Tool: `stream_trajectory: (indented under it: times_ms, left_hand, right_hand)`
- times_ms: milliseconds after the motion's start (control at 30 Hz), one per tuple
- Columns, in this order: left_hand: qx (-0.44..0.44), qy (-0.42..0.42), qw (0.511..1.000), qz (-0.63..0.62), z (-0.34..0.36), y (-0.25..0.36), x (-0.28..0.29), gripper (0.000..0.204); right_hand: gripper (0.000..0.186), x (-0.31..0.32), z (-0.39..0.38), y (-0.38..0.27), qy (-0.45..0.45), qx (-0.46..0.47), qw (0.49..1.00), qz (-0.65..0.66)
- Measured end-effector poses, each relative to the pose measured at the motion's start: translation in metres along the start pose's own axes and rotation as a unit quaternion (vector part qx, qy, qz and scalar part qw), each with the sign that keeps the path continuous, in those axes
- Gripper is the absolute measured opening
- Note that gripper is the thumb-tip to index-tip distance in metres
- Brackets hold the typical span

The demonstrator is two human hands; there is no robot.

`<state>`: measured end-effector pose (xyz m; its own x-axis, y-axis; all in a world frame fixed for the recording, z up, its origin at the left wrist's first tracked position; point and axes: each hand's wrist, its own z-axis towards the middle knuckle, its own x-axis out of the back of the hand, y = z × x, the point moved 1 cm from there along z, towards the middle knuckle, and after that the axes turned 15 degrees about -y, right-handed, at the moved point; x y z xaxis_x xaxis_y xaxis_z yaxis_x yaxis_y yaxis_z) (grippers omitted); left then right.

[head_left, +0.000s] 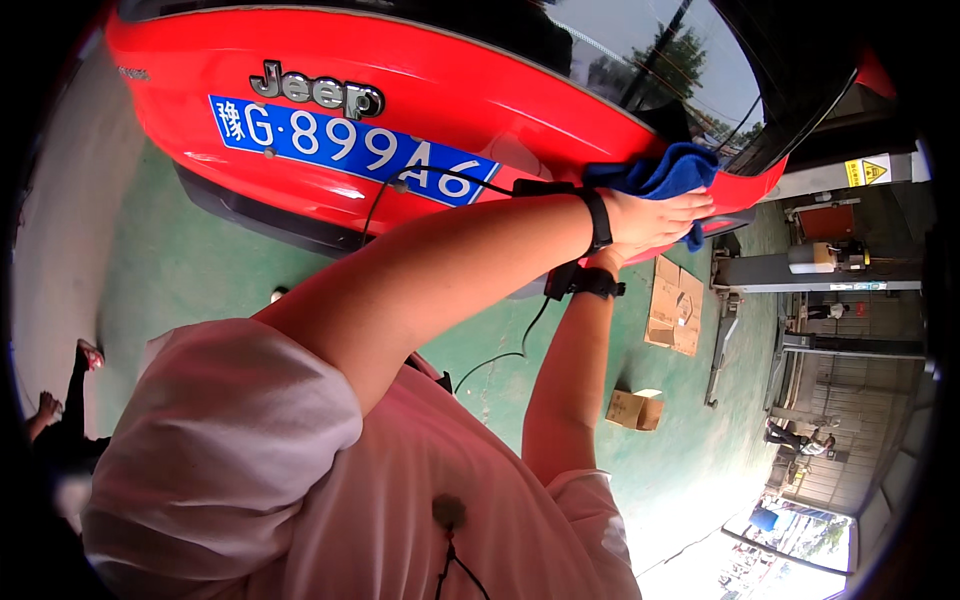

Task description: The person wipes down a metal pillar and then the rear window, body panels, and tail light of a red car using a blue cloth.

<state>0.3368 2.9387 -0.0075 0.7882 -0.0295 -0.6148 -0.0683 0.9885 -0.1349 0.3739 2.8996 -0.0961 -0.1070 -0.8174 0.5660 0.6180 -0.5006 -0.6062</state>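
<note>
My left hand (650, 218) holds a dark blue cloth (640, 170) against the rear of a red car (540, 110), just below its back window. Its fingers are pressed together over the cloth, and a black band with a cable circles the wrist. My right hand (620, 255) is below and behind the left one, near the lower edge of the bodywork; its fingers are hidden. A black strap device is on that wrist too. A blue license plate (350, 150) and chrome lettering are on the car, left of the cloth.
A flattened cardboard sheet (675, 305) and an open carton (635, 408) lie on the green floor. Grey lift posts (750, 270) stand at the right. A person (70, 400) is at the far left, another (800, 440) at the far right, near a bright doorway.
</note>
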Motion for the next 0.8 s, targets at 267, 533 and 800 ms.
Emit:
stream_trajectory:
  times_ms: [267,533,800]
  left_hand:
    - [-0.377,0.166,0.09,-0.907,-0.093,0.119,-0.051,0.046]
    - [-0.291,0.018,-0.175,-0.94,-0.13,0.187,-0.112,0.036]
    - [-0.196,0.175,0.213,-0.941,-0.139,0.201,-0.124,0.033]
  right_hand:
    - [0.076,-0.034,-0.071,-0.045,-0.025,-0.167,0.985,0.045]
    - [0.065,-0.07,-0.102,-0.127,-0.12,0.214,0.969,0.013]
    - [0.064,-0.086,-0.119,-0.149,-0.057,0.065,0.994,0.066]
